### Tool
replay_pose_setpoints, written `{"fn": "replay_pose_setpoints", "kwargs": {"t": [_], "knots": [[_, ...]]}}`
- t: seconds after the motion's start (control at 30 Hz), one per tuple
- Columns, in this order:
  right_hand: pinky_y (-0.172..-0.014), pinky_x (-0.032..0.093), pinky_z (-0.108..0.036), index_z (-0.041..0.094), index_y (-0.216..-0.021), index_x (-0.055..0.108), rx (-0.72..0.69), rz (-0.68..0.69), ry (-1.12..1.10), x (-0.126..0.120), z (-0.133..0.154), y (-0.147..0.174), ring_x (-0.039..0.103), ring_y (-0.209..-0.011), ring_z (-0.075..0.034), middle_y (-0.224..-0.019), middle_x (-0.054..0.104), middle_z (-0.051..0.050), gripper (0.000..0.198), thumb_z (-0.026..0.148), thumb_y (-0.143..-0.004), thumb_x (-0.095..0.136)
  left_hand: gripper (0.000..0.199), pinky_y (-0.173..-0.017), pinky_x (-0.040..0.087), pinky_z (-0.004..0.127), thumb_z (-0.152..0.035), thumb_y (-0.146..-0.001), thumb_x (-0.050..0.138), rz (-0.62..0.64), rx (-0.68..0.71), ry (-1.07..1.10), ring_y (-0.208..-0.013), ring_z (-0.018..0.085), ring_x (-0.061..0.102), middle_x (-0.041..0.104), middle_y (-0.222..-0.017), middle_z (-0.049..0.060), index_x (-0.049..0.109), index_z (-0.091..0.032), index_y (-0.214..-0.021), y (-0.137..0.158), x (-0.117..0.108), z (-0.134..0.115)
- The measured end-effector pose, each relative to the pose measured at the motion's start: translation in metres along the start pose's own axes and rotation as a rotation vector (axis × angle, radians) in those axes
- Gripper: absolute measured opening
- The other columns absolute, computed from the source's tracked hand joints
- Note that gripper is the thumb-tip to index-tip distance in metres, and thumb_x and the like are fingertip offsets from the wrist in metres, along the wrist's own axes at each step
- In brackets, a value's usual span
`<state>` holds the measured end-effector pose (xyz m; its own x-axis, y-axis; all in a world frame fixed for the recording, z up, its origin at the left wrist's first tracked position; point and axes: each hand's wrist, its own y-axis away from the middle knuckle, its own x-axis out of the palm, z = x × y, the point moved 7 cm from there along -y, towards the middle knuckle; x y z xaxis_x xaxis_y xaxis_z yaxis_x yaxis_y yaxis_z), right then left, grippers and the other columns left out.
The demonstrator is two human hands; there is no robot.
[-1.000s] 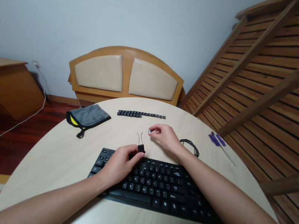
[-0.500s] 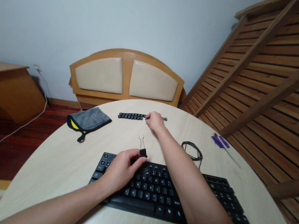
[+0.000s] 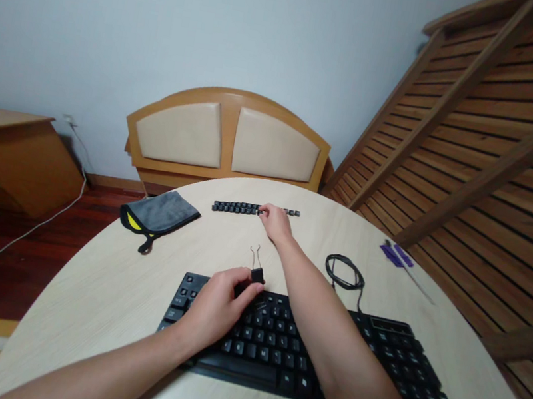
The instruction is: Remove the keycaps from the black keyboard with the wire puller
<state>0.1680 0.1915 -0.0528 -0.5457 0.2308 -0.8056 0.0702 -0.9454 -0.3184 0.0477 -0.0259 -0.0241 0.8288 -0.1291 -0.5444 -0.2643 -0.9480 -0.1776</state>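
Note:
A black keyboard lies across the near side of the round table, with some keys in its upper left part lacking caps. Over that part, my left hand pinches a keycap puller by its black handle, its two thin wire prongs pointing away from me. Further out, my right hand reaches to two rows of black keycaps on the tabletop. Its thumb and fingertips close on a keycap at the right end of the nearer row. My right forearm hides part of the keyboard.
A grey cloth pouch with yellow inside lies at the table's left. Right of my forearm sits a coiled black cable. Beyond it rests a purple brush with a thin handle. The table's rim faces a wooden headboard.
My right hand has drawn slightly toward me at the row's end, showing more keycaps behind it. My left hand keeps its hold on the puller. The view has shifted a little.

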Motion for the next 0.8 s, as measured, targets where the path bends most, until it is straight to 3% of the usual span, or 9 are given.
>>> {"fn": "replay_pose_setpoints", "kwargs": {"t": [0.57,0.8], "knots": [[-0.085,0.045,-0.027,0.026,-0.119,0.061,0.023,0.058,0.072,-0.003,0.008,0.003,0.063,-0.1,-0.019,-0.108,0.071,-0.004,0.03,0.02,-0.09,0.054,0.026,-0.07,0.043,0.031,-0.034,-0.093,0.052,-0.003,0.0,-0.005,-0.075,0.02,0.059,0.068,-0.078,0.003,0.065,-0.017,-0.079,0.0,-0.001,-0.001],[-0.08,0.045,-0.029,0.018,-0.133,0.049,-0.052,0.249,0.153,-0.036,0.015,0.03,0.065,-0.093,-0.023,-0.1,0.071,-0.008,0.063,0.014,-0.074,0.07,0.025,-0.071,0.044,0.031,-0.033,-0.093,0.052,0.017,0.025,0.019,-0.075,0.02,0.059,0.069,-0.078,0.003,0.067,-0.018,-0.08,0.0,0.0,-0.004]]}}
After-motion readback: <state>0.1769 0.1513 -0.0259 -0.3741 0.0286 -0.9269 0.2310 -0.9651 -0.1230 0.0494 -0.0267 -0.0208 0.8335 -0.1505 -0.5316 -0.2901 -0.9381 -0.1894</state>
